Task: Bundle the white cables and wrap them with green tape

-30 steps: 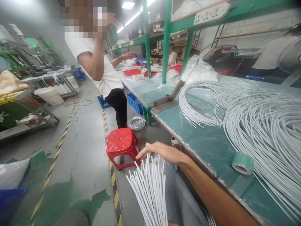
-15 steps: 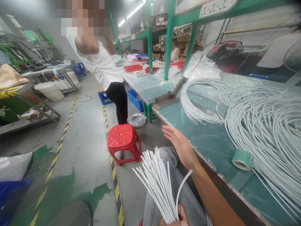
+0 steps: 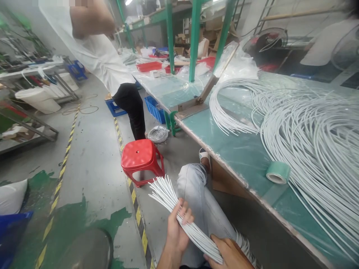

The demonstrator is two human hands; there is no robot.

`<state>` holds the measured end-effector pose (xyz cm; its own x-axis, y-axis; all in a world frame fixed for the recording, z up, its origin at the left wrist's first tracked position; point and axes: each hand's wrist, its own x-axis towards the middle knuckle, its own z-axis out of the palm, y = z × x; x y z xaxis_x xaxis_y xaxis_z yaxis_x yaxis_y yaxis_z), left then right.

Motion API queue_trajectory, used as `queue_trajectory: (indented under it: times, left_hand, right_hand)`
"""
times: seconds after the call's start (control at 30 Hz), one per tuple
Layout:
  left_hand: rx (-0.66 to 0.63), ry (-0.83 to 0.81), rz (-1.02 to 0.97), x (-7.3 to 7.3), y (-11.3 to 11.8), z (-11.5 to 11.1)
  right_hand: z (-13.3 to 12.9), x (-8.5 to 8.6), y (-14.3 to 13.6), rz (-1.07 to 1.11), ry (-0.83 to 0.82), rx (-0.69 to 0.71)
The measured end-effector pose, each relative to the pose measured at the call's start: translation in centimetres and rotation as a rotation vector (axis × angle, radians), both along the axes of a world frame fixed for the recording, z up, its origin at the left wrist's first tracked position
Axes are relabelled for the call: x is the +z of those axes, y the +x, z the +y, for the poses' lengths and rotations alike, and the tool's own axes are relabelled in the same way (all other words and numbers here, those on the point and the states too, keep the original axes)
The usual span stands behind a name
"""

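Note:
A bundle of thin white cables [image 3: 196, 236] slants across my lap, its loose cut ends fanned out toward the red stool. My left hand [image 3: 179, 224] is wrapped round the bundle a little below those ends. Farther down, my right hand [image 3: 228, 251] closes on the same bundle from the other side. More of the white strands hang beside my right thigh, partly hidden by the hand. On the workbench [image 3: 244, 157] to my right lie large coils of similar cable [image 3: 316, 138], with a roll of green tape [image 3: 278, 172] at their near edge.
A red plastic stool [image 3: 138, 157] stands ahead on the floor. A hinged lever cutter [image 3: 198, 102] sits at the bench corner beside a smaller coil [image 3: 224, 112]. A person in a white top [image 3: 95, 56] stands beyond the stool. A blue crate [image 3: 155, 109] is by the bench.
My right hand, raised and open by the bench edge before, has come down and gripped the bundle. My left hand now holds it nearer the ends. The bundle leans more to the left.

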<state>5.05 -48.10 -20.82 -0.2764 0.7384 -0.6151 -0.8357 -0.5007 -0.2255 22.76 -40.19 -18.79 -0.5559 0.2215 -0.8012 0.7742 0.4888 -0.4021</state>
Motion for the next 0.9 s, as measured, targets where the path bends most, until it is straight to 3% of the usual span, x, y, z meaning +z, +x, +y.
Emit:
queue_trajectory:
  times: [0.13, 0.23, 0.3, 0.37, 0.43, 0.53, 0.6, 0.63, 0.67, 0.7, 0.77, 0.8, 0.83, 0.87, 0.9]
  left_hand:
    - [0.132, 0.025, -0.105, -1.9, -3.0, -0.2]
    - [0.144, 0.066, 0.014, -2.1, -4.2, -0.7]
    - [0.117, 0.121, 0.135, -1.4, -4.4, -0.9]
    - [0.089, 0.125, 0.275, -0.1, -4.4, -0.7]
    - [0.061, 0.000, 0.436, 1.3, -4.1, 0.1]
    - [0.042, -0.413, 0.675, 3.0, -3.6, 1.7]
    - [0.077, -0.664, 0.766, 3.5, -3.6, 2.1]
    - [0.089, -0.712, 0.775, 3.5, -3.7, 2.0]
    - [0.057, -0.673, 0.761, 3.3, -4.0, 1.7]
    - [-0.002, -0.533, 0.738, 2.9, -4.3, 1.3]
    - [-0.187, 0.033, 0.653, 2.0, -5.0, 0.2]
    - [-0.250, 0.347, 0.621, 1.6, -5.3, -0.2]
    - [-0.299, 0.590, 0.601, 1.4, -5.5, -0.5]
    - [-0.324, 0.748, 0.594, 1.3, -5.7, -0.7]
    - [-0.319, 0.802, 0.594, 1.4, -5.8, -0.7]
  right_hand:
    - [-0.4, 0.8, -2.2, -0.019, 0.067, 0.005]
    - [0.5, 1.1, -2.9, 0.187, 0.063, 0.009]
    - [1.6, 0.9, -3.4, 0.287, -0.070, -0.011]
    - [2.3, 0.4, -3.8, 0.280, -0.306, 0.014]
    - [2.0, -0.6, -4.3, 0.262, -0.282, 0.066]
    - [-0.3, -2.3, -4.9, 0.117, 0.178, -0.023]
    - [-1.9, -3.0, -5.1, 0.077, 0.249, -0.040]
    - [-2.4, -3.1, -5.2, 0.078, 0.252, -0.041]
    - [-2.4, -3.0, -5.2, 0.085, 0.254, -0.047]
    - [-2.1, -2.9, -5.2, 0.110, 0.251, -0.049]
    - [-0.5, -2.6, -5.2, 0.171, 0.086, 0.029]
    - [0.7, -2.5, -5.2, 0.197, -0.114, 0.106]
    - [1.9, -2.4, -5.1, 0.174, -0.420, 0.208]
    - [3.1, -2.4, -5.1, 0.124, -0.704, 0.251]
    - [4.0, -2.4, -5.1, 0.094, -0.865, 0.250]
